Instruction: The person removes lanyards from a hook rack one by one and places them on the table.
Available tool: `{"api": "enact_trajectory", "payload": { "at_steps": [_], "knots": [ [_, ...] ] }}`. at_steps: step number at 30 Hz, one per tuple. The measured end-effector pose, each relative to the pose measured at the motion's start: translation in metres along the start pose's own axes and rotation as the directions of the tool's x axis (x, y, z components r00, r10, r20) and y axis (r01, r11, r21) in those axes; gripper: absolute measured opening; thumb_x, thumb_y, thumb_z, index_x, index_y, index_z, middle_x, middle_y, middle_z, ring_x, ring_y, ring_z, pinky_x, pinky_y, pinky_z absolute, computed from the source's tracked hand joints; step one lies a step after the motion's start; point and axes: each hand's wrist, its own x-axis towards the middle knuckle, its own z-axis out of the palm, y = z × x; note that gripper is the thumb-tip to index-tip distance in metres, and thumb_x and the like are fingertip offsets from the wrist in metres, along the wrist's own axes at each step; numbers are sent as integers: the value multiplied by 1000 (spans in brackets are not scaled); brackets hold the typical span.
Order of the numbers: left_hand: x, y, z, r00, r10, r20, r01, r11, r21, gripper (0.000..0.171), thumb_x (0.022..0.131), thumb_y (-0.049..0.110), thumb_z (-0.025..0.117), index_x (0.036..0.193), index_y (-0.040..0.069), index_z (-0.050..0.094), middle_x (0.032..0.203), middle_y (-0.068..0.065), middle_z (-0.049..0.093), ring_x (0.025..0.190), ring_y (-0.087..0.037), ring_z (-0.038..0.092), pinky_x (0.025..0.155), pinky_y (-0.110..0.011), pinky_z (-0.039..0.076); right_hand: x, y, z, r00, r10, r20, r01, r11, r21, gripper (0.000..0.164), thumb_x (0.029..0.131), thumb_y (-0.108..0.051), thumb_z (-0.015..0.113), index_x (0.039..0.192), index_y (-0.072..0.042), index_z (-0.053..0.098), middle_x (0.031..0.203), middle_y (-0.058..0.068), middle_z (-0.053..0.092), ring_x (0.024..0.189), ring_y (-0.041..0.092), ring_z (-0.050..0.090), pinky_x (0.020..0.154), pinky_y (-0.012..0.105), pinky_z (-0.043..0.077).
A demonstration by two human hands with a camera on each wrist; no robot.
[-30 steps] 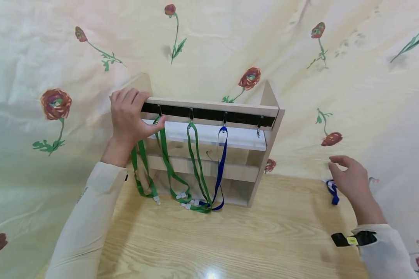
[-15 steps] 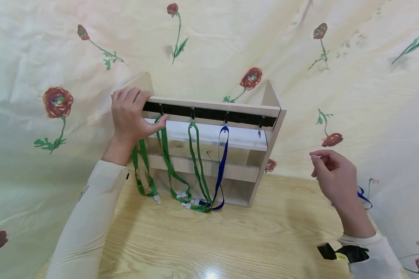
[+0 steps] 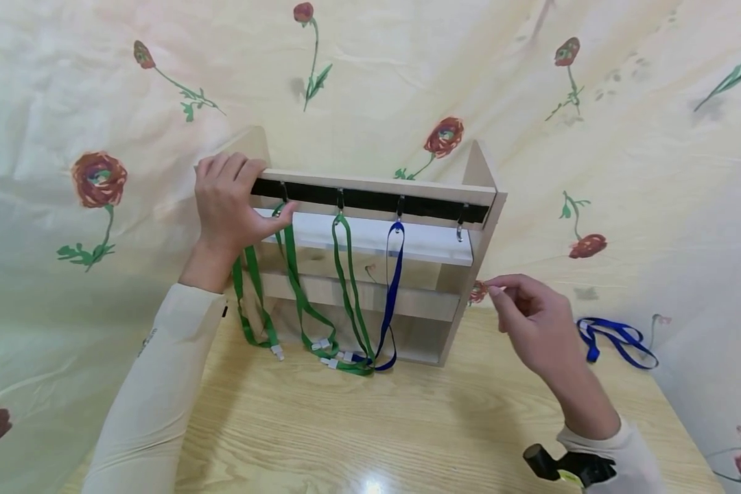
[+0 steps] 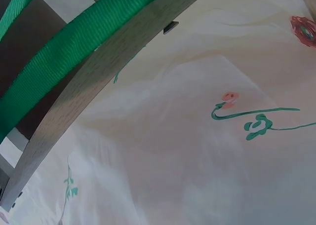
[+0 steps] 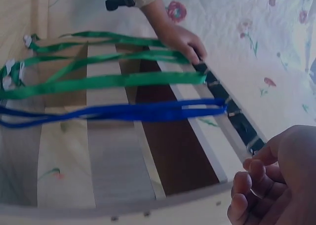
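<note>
My left hand (image 3: 225,202) grips the top left corner of a pale wooden rack (image 3: 420,302), fingers over the board and thumb in front. Three green lanyards (image 3: 291,254) and a blue lanyard (image 3: 396,274) hang from metal hooks on its black strip (image 3: 370,199). At the strip's right end is a bare hook (image 3: 460,232). My right hand (image 3: 534,322) is just right of the rack, fingers loosely curled and holding nothing visible; in the right wrist view its fingertips overlap the strip's near end. A green lanyard (image 4: 49,72) crosses the left wrist view.
Another blue lanyard (image 3: 593,353) lies loose at the table's right side, beyond my right hand. The rack stands on a wood-grain table (image 3: 346,425), its hanging clips reaching the tabletop. A flower-printed cloth (image 3: 377,82) covers the wall behind and the sides.
My right hand has moved left from beside the loose blue lanyard toward the rack, uncovering that lanyard. My left hand and the hanging lanyards have stayed put.
</note>
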Motion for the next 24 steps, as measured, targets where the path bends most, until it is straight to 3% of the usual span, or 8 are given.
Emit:
{"api": "enact_trajectory", "payload": {
  "at_steps": [6,14,19,24],
  "knots": [
    [1,0,0,1000,6,-5,-6,1000,-3,68,80,66,60,96,0,64,88,-20,64,91,-44,60,93,-60,44,0,-14,23,993,-33,112,28,999,41,17,105,-12,62,114,-5,75,79,2,66,57,11,61,50,24,49],
    [0,0,0,1000,9,-13,-9,1000,0,67,78,65,62,97,0,65,87,-20,63,89,-44,60,92,-60,43,-1,-19,50,981,-17,194,-5,994,110,22,105,-13,62,118,-2,75,85,9,70,58,8,60,53,26,50],
    [-1,0,0,1000,0,-9,0,1000,-3,67,77,65,62,97,0,64,87,-20,63,90,-43,60,93,-60,44,-3,-21,65,964,-21,266,4,998,67,30,104,-16,64,132,-6,70,121,12,73,68,9,66,61,25,55],
    [-2,1,0,1000,0,-11,0,1000,-4,68,77,65,62,97,0,65,87,-20,63,90,-43,60,93,-60,43,-6,-23,78,930,8,367,-35,997,67,48,104,-22,65,150,-10,58,158,11,53,90,13,74,77,26,61]
  ]
}}
